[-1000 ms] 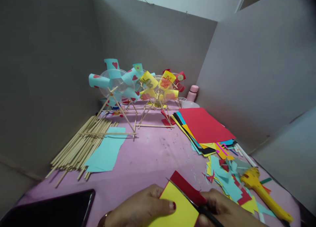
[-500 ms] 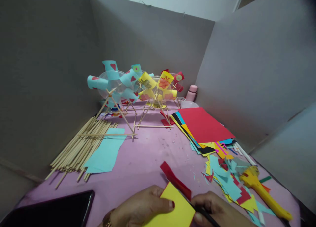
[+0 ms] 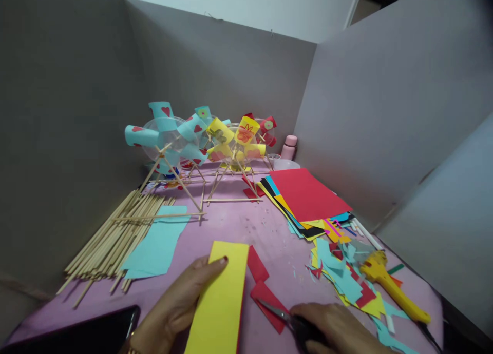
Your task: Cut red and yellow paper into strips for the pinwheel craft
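My left hand (image 3: 183, 295) pinches a yellow paper strip (image 3: 221, 297) upright, its thumb on the front face. A thin red edge shows along the strip's right side. My right hand (image 3: 331, 323) is closed round black-handled scissors (image 3: 290, 320), whose blades point to the left and look closed. The blade tip lies over a red paper piece (image 3: 271, 305) on the table. Just beyond it, partly behind the yellow strip, is a second red paper piece (image 3: 257, 263).
Paper windmills on stick frames (image 3: 165, 133) stand at the back. At left are wooden sticks (image 3: 103, 241), pale blue paper (image 3: 157, 251) and a dark tablet (image 3: 84, 333). Coloured sheets (image 3: 308, 195), paper scraps (image 3: 342, 277) and a yellow glue gun (image 3: 396, 287) lie at right.
The yellow paper has swung upright and moved left, away from the scissors. A second red piece now lies on the table under the blades. The view has shifted slightly.
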### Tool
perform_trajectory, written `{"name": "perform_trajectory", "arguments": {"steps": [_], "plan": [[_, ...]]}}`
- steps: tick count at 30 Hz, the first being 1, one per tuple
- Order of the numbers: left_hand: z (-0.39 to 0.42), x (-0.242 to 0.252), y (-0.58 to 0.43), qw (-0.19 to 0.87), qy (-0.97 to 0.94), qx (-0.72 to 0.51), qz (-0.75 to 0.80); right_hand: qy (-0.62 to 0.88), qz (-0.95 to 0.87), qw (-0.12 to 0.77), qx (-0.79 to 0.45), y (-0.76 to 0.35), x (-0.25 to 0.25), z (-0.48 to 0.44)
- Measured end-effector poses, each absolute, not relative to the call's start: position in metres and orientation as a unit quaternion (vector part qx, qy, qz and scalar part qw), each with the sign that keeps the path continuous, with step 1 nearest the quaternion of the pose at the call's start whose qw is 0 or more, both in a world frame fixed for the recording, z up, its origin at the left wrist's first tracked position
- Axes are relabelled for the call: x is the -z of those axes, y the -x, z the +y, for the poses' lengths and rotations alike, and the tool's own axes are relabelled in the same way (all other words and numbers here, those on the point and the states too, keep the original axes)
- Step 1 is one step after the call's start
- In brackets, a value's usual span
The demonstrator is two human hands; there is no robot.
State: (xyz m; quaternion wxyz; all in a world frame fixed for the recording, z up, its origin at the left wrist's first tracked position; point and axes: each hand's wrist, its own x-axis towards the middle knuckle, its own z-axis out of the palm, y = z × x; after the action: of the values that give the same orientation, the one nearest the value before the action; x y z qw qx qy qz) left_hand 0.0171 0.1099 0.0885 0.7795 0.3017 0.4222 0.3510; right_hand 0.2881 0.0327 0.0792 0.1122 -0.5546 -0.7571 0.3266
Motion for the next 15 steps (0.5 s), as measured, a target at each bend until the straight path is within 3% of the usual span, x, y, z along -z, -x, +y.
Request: {"name": "perform_trajectory", "arguments": {"steps": [6,12,15], "plan": [[0.118,-0.086,-0.009,0.744,-0.266,-0.427,0.44,0.64,-0.743,0.053,-0.189,-0.298,-0.055,0.052],[0.121,-0.085,-0.01,0.73,-0.275,-0.446,0.438,0.672,-0.733,-0.05,-0.092,-0.284,-0.073,0.058],[0.121,-0.084,-0.01,0.724,-0.275,-0.454,0.441,0.666,-0.739,-0.006,-0.1,-0.264,-0.077,0.059]]}}
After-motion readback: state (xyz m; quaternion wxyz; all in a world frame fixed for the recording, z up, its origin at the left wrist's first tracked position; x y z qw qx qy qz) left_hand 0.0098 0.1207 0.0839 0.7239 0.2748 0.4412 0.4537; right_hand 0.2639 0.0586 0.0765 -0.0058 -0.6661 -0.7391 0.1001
